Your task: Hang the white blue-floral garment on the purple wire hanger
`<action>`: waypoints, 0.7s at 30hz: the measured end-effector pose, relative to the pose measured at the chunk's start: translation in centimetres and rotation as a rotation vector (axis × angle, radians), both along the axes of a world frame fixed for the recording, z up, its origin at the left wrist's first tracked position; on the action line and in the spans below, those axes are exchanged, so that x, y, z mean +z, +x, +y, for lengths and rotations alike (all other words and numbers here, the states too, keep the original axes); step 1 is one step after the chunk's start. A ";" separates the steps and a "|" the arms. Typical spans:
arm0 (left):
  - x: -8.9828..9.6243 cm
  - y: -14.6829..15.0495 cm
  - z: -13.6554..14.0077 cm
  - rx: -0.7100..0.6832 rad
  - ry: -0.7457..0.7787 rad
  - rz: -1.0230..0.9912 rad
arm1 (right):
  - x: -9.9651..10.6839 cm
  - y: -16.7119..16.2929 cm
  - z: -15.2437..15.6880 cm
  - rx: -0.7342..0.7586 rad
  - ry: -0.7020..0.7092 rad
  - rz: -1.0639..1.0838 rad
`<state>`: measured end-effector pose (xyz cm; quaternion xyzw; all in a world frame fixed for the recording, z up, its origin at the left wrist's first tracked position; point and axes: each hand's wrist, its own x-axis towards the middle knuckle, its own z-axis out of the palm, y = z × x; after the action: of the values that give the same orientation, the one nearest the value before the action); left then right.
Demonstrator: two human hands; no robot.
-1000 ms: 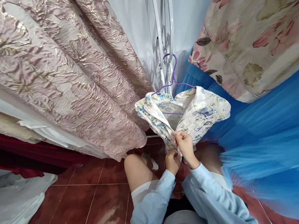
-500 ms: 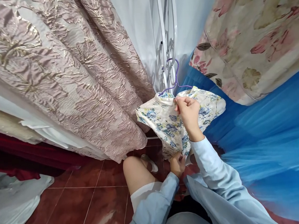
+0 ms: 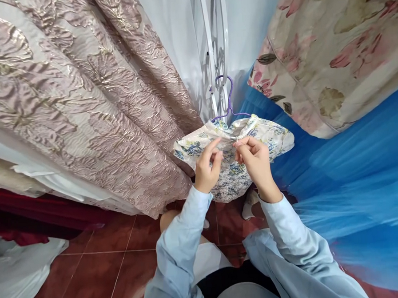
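Note:
A short-sleeved white blouse with blue and yellow flowers hangs on a thin purple hanger. Its neckline lies at the top, facing me. My right hand pinches the neck edge near the middle, where a small light-coloured piece shows at the fingertips; whether it is a zip pull I cannot tell. Just left of it, my left hand is over the front of the blouse, index finger stretched toward the neckline and thumb apart from it. Nothing shows in the left fingers.
White metal rack bars stand behind the hanger. A pink and gold embossed fabric hangs at left. On the right hang a floral cloth and blue tulle. Red floor tiles lie below, with my legs under the blouse.
My left hand has let go of the blouse's lower front and risen to the neckline beside my right hand. The front hem has dropped and spread out. My right hand still pinches the neck edge.

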<state>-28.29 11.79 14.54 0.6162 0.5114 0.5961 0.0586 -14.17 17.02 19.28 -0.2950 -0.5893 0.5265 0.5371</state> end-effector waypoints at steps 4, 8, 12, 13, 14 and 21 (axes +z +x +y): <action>4.4 -0.6 2.1 -0.067 -0.064 0.261 | -0.3 0.1 0.7 -0.011 0.004 -0.022; 4.6 -0.3 2.5 -0.033 -0.018 0.283 | -1.2 -0.3 1.5 -0.007 -0.019 -0.018; 4.4 0.2 2.4 0.025 0.062 0.242 | -2.1 -1.3 1.4 -0.005 -0.052 0.021; 4.4 0.3 2.4 0.039 0.074 0.226 | -2.3 -1.6 1.3 -0.007 -0.065 0.032; 4.4 0.4 2.4 0.048 0.082 0.212 | -2.4 -1.7 1.2 -0.011 -0.075 0.040; 3.8 1.2 2.3 0.064 0.083 0.182 | -3.2 -1.5 1.1 -0.031 -0.122 0.015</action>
<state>-27.04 14.12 18.32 0.6528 0.5091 0.5600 -0.0327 -15.70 18.15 16.06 -0.3322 -0.5475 0.5553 0.5306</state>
